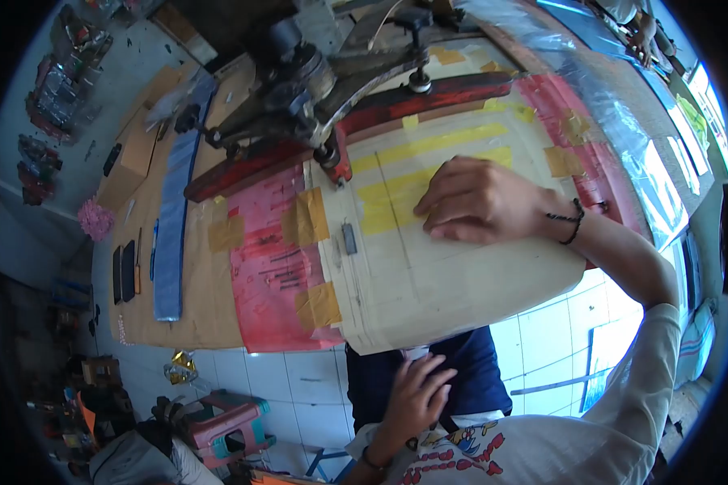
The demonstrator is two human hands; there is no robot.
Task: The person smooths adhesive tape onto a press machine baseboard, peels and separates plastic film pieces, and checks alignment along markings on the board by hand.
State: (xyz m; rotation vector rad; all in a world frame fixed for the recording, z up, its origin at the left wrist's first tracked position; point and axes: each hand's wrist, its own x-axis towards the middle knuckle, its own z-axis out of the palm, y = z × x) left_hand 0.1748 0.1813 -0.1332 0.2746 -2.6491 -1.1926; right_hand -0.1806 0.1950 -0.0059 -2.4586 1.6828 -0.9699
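Note:
My right hand (481,202) rests on the cream sheet (461,283), its fingers curled together over a yellow strip (388,206). Whatever may be between those fingertips is hidden. My left hand (416,396) is low in front of my body, below the table's near edge, with its fingers apart and nothing visibly held. A small dark block (349,238) lies on the sheet, left of my right hand. Brown tape pieces (305,217) cross the seam between the cream sheet and the red sheet (267,275). A dark line runs across the yellow strips.
A black metal clamp mechanism (307,73) with a red bar (429,97) spans the far side. A blue strip (178,218) and dark flat pieces (124,273) lie to the left. Clear plastic (615,105) covers the right side. A stool (230,428) stands below. Another person's hand (643,40) shows far right.

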